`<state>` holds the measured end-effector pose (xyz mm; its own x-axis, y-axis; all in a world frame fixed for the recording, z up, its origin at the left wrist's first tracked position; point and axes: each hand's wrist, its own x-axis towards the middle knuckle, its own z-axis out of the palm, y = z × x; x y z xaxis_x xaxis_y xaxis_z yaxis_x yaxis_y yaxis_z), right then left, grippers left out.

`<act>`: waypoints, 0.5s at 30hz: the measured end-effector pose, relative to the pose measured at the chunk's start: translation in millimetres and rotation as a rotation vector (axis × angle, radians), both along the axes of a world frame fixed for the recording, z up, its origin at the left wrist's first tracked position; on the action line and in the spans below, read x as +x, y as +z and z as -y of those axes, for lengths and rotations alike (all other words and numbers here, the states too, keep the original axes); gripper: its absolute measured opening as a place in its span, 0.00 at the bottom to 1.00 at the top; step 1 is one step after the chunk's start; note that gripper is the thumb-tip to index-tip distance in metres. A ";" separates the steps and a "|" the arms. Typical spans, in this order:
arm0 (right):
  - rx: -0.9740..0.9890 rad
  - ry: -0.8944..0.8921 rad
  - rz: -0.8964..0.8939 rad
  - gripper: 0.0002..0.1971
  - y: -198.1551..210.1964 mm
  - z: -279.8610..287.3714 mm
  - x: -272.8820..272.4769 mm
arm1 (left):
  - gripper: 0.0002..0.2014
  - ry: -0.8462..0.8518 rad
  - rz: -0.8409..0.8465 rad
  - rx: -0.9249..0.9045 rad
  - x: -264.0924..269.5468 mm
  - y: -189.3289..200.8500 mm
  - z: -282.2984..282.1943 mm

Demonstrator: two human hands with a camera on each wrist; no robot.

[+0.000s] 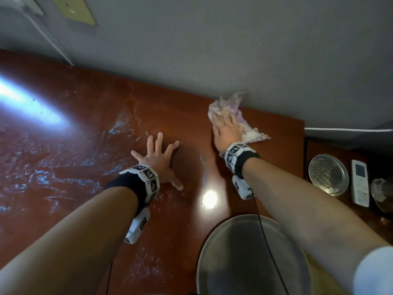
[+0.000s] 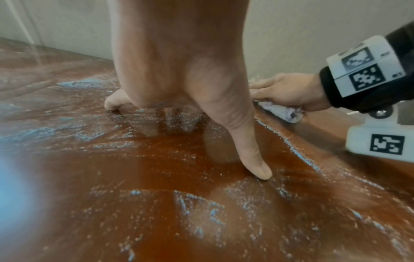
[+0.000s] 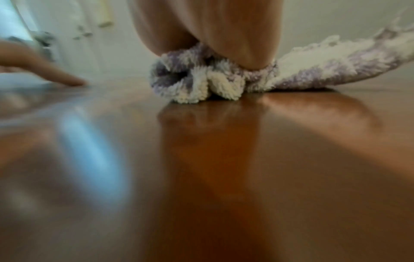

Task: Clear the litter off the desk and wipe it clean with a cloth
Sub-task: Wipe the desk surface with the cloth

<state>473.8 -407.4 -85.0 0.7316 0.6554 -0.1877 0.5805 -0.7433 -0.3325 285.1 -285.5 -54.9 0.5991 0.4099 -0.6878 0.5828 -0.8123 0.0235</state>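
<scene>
I find no litter on the tabletop [image 1: 89, 116]; that step looks done. Wiping is under way. My right hand [image 1: 226, 130] presses the cloth [image 1: 244, 124] flat at the far edge near the right corner, fingers extended over it, thumb tucked round a fold. My left hand [image 1: 159, 162] is spread, fingertips braced on the bare surface mid-tabletop, holding nothing. Around the cloth the wood reads glossy and clean; pale smeared residue [image 2: 197, 212] covers the middle and left. I judge well over half the surface remains to be wiped.
</scene>
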 end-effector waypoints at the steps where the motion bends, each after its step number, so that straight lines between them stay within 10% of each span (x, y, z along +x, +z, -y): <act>1: 0.001 0.073 -0.025 0.24 2.1 -9.9 -17.1 | 0.72 0.001 -0.001 -0.006 0.5 0.5 0.3; 8: 0.120 0.365 0.077 0.28 6.2 17.9 6.6 | 0.72 0.005 0.002 0.008 0.4 0.6 1.2; 15: -0.160 -0.154 0.054 0.26 7.5 79.9 71.2 | 0.72 0.000 0.009 0.014 -1.1 0.4 0.7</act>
